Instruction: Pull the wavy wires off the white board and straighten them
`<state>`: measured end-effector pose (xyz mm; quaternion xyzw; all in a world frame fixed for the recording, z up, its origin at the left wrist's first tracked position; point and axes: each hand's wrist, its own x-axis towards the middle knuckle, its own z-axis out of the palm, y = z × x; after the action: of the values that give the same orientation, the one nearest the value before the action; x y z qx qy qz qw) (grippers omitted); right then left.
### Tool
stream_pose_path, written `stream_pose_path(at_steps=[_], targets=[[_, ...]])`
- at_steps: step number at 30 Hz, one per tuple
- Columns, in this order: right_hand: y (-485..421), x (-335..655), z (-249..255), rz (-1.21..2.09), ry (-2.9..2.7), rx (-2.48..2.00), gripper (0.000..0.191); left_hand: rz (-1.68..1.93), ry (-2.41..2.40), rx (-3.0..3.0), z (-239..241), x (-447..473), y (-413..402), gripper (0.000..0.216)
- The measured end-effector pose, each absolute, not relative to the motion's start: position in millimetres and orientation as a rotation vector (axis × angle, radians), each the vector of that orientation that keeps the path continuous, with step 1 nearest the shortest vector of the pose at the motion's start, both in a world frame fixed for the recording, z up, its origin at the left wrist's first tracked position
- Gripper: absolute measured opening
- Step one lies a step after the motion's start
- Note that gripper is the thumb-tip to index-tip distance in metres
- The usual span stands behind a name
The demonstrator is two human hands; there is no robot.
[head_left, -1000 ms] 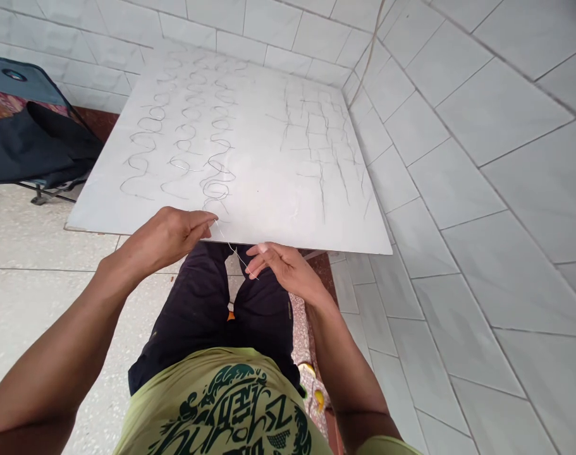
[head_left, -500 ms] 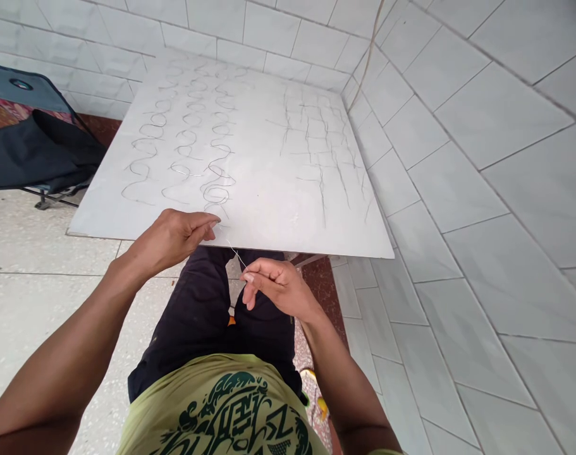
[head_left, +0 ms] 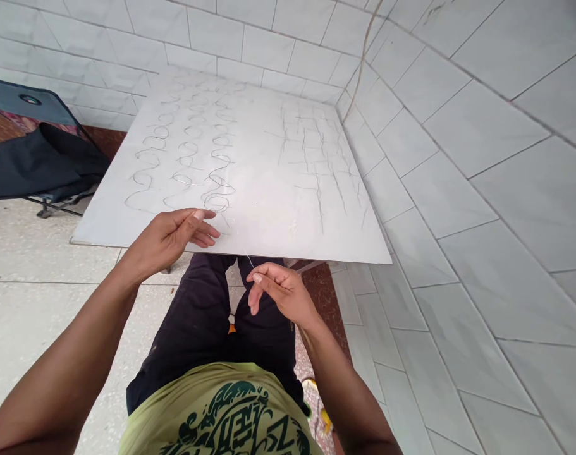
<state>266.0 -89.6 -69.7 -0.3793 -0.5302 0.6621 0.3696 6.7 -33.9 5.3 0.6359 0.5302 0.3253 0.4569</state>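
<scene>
- The white tabletop (head_left: 263,235) is being lit brightly, evenly.
- The thin wire (head_left: 248,259) is being washed out against it.
- Right-hand wall tiles (head_left: 515,278) are being visibly stretched.

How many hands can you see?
2: the left hand at the near edge of the white board, the right hand just short of that edge, pinching a thin wire.

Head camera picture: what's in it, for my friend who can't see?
A person's right hand pinches a thin strand, with the left hand close by at the near edge of a white tabletop. Curly lines mark the tabletop's left side, crisscrossing lines its right. A chair stands to the left.
</scene>
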Motion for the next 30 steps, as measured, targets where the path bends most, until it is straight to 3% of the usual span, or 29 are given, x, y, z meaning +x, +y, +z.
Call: stream_pose_path(at_steps=[6, 13, 16, 24, 30], targets=[[-91.1, 273.7, -83.3, 1.614, -1.382, -1.064, 0.034, 0.789, 1.305, 1.493, 3.3, 0.6, -30.8, 0.048], [-96.6, 277.1, -84.4, 0.779, -2.028, -1.386, 0.025, 0.769, 1.442, 1.571, -18.4, -0.3, -28.3, 0.040], [-91.0, 280.5, -79.9, 0.607, -2.125, -1.435, 0.027, 0.804, 1.486, 1.591, -19.8, 0.4, -22.9, 0.043], [-41.5, 317.2, -48.1, 0.828, -1.899, -1.356, 0.025, 0.911, 1.557, 1.633, -24.3, -4.9, -22.3, 0.056], [46.9, 320.9, -30.5, 1.287, -1.391, -1.092, 0.024, 0.758, 1.521, 1.672, -45.8, 1.7, -46.8, 0.059]])
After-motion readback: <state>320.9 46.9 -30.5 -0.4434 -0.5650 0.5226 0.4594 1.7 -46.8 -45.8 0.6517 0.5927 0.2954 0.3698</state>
